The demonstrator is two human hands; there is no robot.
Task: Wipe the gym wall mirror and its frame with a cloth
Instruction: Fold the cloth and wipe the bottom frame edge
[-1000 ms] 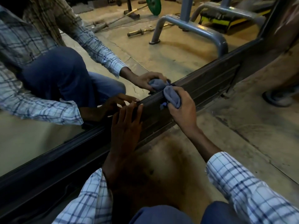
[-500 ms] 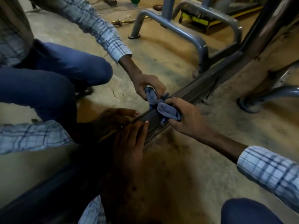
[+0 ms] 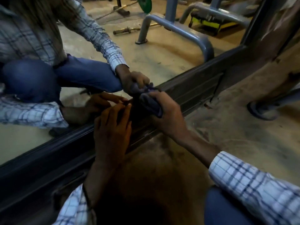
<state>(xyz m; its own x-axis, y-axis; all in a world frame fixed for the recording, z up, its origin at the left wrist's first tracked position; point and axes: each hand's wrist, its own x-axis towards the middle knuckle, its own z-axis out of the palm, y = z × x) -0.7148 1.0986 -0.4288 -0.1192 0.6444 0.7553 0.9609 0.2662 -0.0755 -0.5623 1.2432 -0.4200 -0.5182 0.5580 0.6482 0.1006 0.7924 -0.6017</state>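
Note:
The wall mirror (image 3: 162, 62) reaches down to the floor, and its dark metal bottom frame (image 3: 191, 88) runs diagonally from lower left to upper right. My right hand (image 3: 168, 116) grips a bunched blue-grey cloth (image 3: 150, 103) and presses it onto the top edge of the frame. My left hand (image 3: 113, 129) rests flat on the frame just left of the cloth, fingers straight and pointing at the glass. Both hands and the cloth are doubled in the mirror's reflection.
The concrete floor (image 3: 243, 135) lies to the right of the frame. A machine's round foot (image 3: 261, 111) stands on it at the right. The mirror's upright frame post (image 3: 254, 21) rises at the upper right. Reflected gym benches and bars show in the glass.
The cloth has stayed on the same stretch of the frame in my right hand, sliding slightly along it. My left hand has kept its place. The camera view has shifted.

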